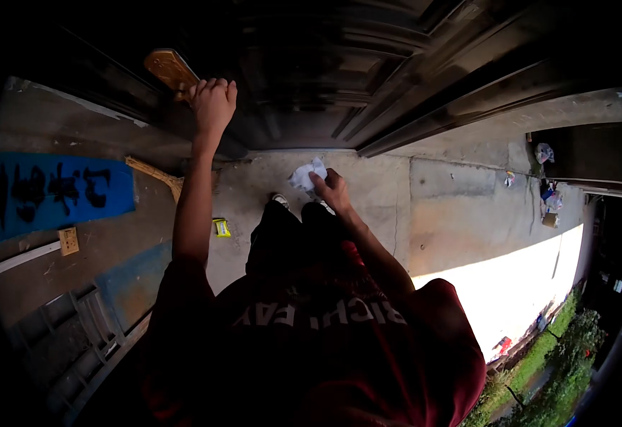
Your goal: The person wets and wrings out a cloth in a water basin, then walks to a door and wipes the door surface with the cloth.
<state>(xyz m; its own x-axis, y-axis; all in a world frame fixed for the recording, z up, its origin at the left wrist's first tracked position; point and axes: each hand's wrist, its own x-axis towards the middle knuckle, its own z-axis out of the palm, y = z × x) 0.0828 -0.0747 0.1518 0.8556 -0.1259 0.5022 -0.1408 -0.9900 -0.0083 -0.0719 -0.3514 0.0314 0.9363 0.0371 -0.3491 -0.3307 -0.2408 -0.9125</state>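
My left hand (213, 107) is closed round the handle of a dark panelled door (304, 78), beside its golden handle plate (171, 69). Lower and to the right, my right hand (332, 191) pinches a crumpled white cloth or tissue (307, 175), which hangs over the concrete floor just in front of my shoes. A yellow packet (221, 228) lies on the floor left of my legs.
On the left are a blue board with black writing (62, 192), a wooden branch or broom handle (156, 173) and a metal frame (87, 327). Litter (551, 199) lies at the right wall. Green plants (560, 356) grow at the lower right.
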